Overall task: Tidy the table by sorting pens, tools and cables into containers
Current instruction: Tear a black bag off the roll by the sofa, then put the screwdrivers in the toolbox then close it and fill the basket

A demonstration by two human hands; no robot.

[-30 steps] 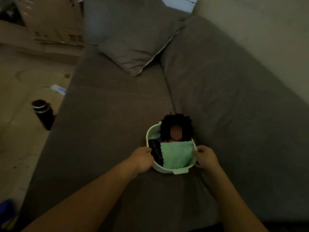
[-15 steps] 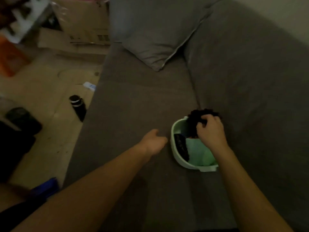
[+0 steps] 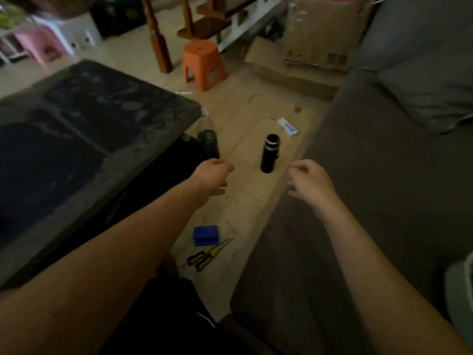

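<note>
Head view: left grip [image 3: 212, 178] and right grip [image 3: 311, 180] loosely curled, empty; screwdrivers [image 3: 207, 254] on floor [image 3: 256, 206], well apart.

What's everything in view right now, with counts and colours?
Dark slab-topped table: one, grey-black, left.
Orange plastic stool: one, orange, far floor.
Brown cardboard box: one, brown, floor by sofa's far end.
Grey fabric sofa: one, grey, right.
Grey cushion: one, grey, on sofa.
Black cylindrical flask: one, black, upright on floor.
Green bottle: one, green, floor at table corner.
White-and-blue flat item: one, white-and-blue, floor beyond flask.
Blue box: one, blue, near floor.
Yellow-and-black-handled screwdrivers: two, floor beside blue box.
Pale green tub: one, right edge.
Hands: two, empty, over floor; left hand, right hand.
</note>
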